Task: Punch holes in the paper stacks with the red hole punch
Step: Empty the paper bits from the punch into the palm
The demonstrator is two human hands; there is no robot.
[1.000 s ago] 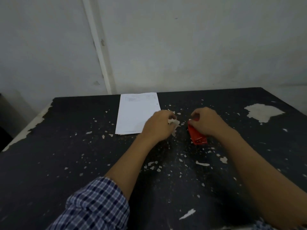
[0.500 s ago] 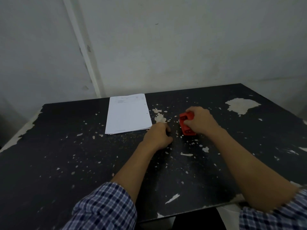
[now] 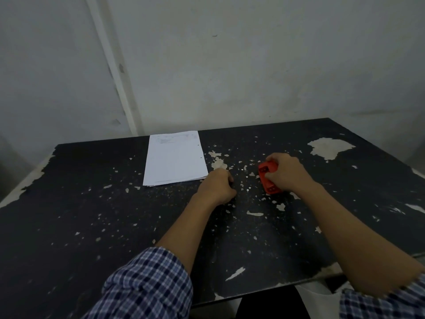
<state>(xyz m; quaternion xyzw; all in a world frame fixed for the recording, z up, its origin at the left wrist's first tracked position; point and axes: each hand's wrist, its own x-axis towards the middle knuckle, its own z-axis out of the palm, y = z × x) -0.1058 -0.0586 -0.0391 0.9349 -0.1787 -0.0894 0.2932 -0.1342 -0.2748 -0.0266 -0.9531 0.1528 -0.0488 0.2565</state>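
A stack of white paper (image 3: 174, 157) lies flat on the black table (image 3: 92, 203), left of centre, with two small holes along its right edge. My right hand (image 3: 287, 174) is wrapped over the red hole punch (image 3: 268, 179), which rests on the table to the right of the stack. My left hand (image 3: 217, 187) rests on the table as a closed fist, just off the stack's near right corner, and nothing shows in it.
The table's black coating is chipped, with pale flecks and a large bare patch (image 3: 330, 147) at the far right. A grey wall with a vertical white strip (image 3: 112, 65) stands directly behind the table. The table's near edge runs by my right forearm.
The small white scrap my left hand held a second ago is gone and the hand has drawn back from the paper. My right hand has tipped the punch so its underside shows. The view pulled back.
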